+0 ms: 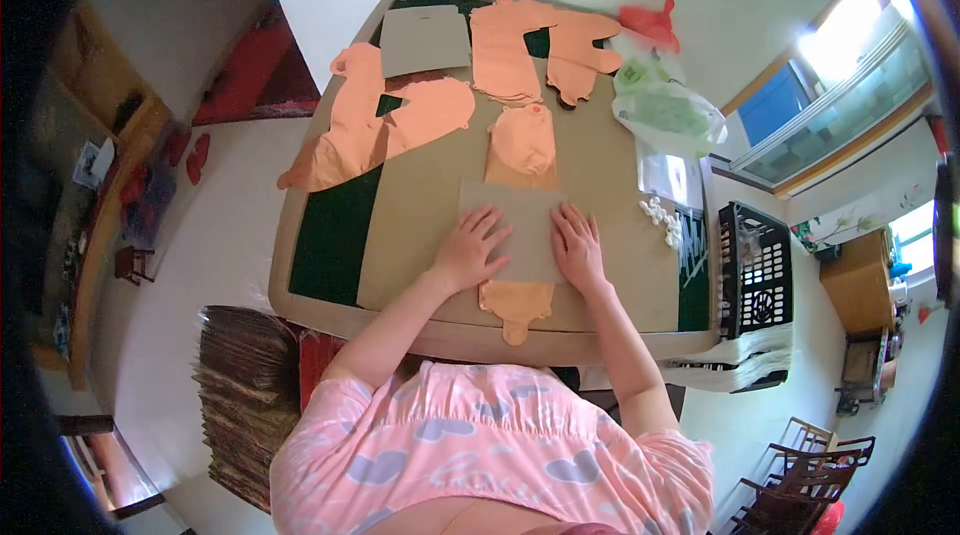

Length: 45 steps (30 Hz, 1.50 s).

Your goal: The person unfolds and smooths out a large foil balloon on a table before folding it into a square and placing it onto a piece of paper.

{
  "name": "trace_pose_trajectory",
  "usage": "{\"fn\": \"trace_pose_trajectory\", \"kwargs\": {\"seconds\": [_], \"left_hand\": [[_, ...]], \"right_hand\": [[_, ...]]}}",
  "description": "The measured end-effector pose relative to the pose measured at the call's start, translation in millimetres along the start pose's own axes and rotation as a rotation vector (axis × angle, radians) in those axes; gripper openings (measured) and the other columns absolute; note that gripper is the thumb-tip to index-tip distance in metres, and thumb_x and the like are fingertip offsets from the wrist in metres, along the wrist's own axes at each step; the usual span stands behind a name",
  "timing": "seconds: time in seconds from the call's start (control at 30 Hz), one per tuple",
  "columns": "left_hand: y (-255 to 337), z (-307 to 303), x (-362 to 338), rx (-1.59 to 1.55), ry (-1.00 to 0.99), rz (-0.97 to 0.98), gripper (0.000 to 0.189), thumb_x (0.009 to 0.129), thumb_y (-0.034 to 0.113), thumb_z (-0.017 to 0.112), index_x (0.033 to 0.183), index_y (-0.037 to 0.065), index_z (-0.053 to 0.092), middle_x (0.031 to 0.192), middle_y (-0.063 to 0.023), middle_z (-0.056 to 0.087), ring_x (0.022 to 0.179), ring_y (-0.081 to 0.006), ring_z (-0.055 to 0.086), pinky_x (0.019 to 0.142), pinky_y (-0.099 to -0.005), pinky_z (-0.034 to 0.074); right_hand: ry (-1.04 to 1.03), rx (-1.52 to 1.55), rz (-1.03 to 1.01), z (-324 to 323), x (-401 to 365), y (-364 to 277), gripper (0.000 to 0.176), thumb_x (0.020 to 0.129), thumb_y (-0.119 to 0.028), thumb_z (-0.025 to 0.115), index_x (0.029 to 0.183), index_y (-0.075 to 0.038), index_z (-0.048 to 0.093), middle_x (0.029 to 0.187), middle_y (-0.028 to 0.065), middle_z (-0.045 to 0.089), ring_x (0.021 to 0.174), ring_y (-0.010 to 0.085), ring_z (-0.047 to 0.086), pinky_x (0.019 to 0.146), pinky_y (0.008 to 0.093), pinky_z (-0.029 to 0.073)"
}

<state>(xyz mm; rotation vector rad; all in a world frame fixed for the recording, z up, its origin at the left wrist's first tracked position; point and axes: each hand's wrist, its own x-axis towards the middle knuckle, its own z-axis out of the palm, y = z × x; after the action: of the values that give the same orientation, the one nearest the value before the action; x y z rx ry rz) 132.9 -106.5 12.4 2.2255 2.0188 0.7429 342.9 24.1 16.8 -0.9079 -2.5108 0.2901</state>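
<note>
Grey cardboard sheet (526, 220) lies across an orange fabric piece (522, 140) on the tabletop (325, 235); left hand (468, 253) and right hand (578, 247) press it, fingers flat, released, grasping nothing

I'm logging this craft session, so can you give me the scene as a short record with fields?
Left hand: open, flat on card
Right hand: open, flat on the same card
Card: grey, lies across orange piece, which sticks out at both ends
Table: far side holds orange pieces and second card
Right side: bags, black basket
</note>
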Motion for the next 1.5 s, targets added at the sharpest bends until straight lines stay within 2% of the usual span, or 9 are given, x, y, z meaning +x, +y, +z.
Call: {"fn": "trace_pose_trajectory", "kwargs": {"seconds": [0.3,0.4,0.5,0.6,0.7,0.8,0.9,1.1,1.5], "left_hand": [[0,1,-3,0.031,-0.056,-0.012,0.053,0.084,0.043,0.06,0.129,0.016,0.053,0.143,-0.0141,0.039,0.135,-0.0328,0.032,0.111,-0.05,0.026],[1,-1,-2,0.023,-0.077,-0.024,0.053,0.083,0.042,0.06,0.129,0.015,0.054,0.142,-0.0147,0.04,0.135,-0.0327,0.032,0.11,-0.0498,0.026],[-1,4,-4,0.01,-0.043,-0.031,0.053,0.082,0.04,0.061,0.127,0.015,0.055,0.14,-0.0155,0.042,0.134,-0.0327,0.033,0.11,-0.0488,0.026],[-2,12,-6,-0.022,-0.014,-0.021,0.054,0.081,0.041,0.062,0.128,0.014,0.055,0.139,-0.0163,0.042,0.133,-0.0337,0.034,0.11,-0.0492,0.027],[-8,21,-6,-0.067,0.011,0.002,0.057,0.081,0.041,0.062,0.13,0.013,0.052,0.14,-0.0168,0.041,0.133,-0.0349,0.034,0.109,-0.0496,0.027],[-8,18,-2,-0.057,-0.027,-0.03,0.061,0.08,0.04,0.062,0.133,0.011,0.05,0.141,-0.0171,0.04,0.134,-0.0359,0.031,0.11,-0.0497,0.026],[-1,11,0,0.008,-0.135,-0.104,0.068,0.078,0.042,0.062,0.135,0.007,0.046,0.142,-0.0171,0.039,0.136,-0.036,0.028,0.113,-0.0478,0.022],[-1,9,1,0.048,-0.153,-0.085,0.073,0.08,0.043,0.062,0.14,0.011,0.038,0.144,-0.0164,0.035,0.134,-0.0407,0.028,0.115,-0.0495,0.02],[-45,7,-3,-0.038,0.027,-0.202,0.039,0.088,0.025,0.056,0.122,0.007,0.056,0.132,-0.0162,0.048,0.131,-0.0329,0.037,0.11,-0.0466,0.028]], "right_hand": [[0.06,0.062,0.428,29,114,39,0.033,0.086,-0.033,0.059,0.102,-0.004,0.064,0.094,0.0164,0.068,0.086,0.0345,0.064,0.076,0.0436,0.05],[-0.343,0.212,0.631,40,159,50,0.03,0.085,-0.029,0.061,0.097,-0.001,0.065,0.083,0.0135,0.068,0.078,0.029,0.066,0.071,0.038,0.051],[-0.185,0.514,0.717,31,161,36,0.022,0.082,-0.019,0.067,0.092,0.0,0.067,0.086,0.0085,0.067,0.078,0.0142,0.063,0.069,0.0264,0.048],[0.04,0.77,0.498,4,132,14,0.013,0.083,-0.01,0.063,0.091,0.0,0.068,0.084,0.0061,0.067,0.076,0.0114,0.061,0.068,0.0268,0.047],[-0.001,0.95,0.459,-36,81,-9,0.015,0.082,-0.002,0.057,0.093,0.0,0.067,0.094,0.009,0.067,0.092,0.0144,0.062,0.081,0.0278,0.048],[-0.151,0.913,0.091,-19,36,43,0.019,0.084,-0.003,0.056,0.1,-0.001,0.067,0.104,0.0113,0.066,0.102,0.0156,0.059,0.088,0.0302,0.046],[-0.079,0.711,0.244,-21,41,33,0.024,0.086,-0.001,0.051,0.105,0.0,0.064,0.114,0.0108,0.063,0.11,0.0175,0.056,0.094,0.0295,0.043],[-0.137,0.3,-0.086,11,67,1,0.027,0.092,-0.015,0.054,0.116,-0.007,0.062,0.133,0.0149,0.051,0.125,0.0347,0.045,0.103,0.0452,0.038],[-0.066,-0.009,-0.197,24,39,-9,0.037,0.094,-0.021,0.05,0.13,-0.013,0.051,0.138,0.0136,0.047,0.13,0.0315,0.04,0.109,0.0488,0.03]]}}
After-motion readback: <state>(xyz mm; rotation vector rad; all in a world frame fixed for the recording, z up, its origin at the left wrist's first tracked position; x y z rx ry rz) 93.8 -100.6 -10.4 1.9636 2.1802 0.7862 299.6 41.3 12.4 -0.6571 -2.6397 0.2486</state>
